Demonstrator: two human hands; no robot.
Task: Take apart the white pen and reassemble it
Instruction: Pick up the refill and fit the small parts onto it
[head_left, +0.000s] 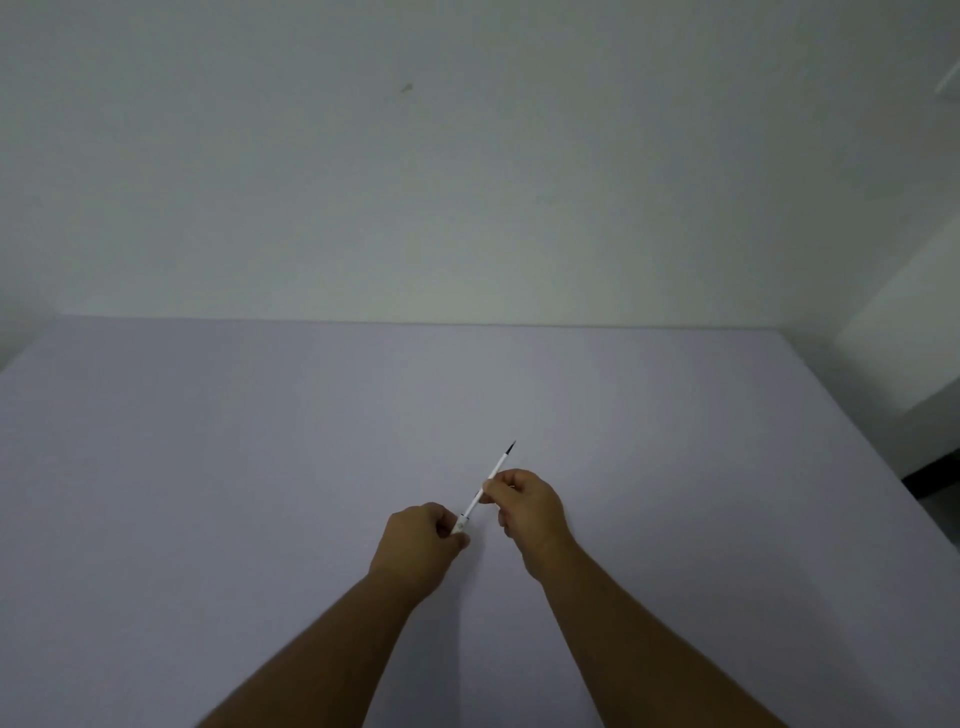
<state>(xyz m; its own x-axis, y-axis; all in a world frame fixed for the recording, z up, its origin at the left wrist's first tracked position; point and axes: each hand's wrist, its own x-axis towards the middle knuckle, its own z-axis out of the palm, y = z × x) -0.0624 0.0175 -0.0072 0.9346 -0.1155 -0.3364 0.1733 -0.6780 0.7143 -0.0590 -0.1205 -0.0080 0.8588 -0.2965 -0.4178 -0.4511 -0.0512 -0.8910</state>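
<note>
A thin white pen (474, 503) is held slanted above the table, its dark tip pointing up and to the far right. My left hand (423, 545) pinches the pen's lower, thicker end between thumb and fingers. My right hand (524, 506) pinches the white shaft a little higher up, with the tip end sticking out beyond its fingers. The part of the pen inside each grip is hidden, so I cannot tell whether it is in one piece or pulled apart.
A pale lilac table (260, 467) fills the lower half of the view. Its far edge meets a plain white wall (467, 182). The table's right edge (883, 441) drops to a dark floor.
</note>
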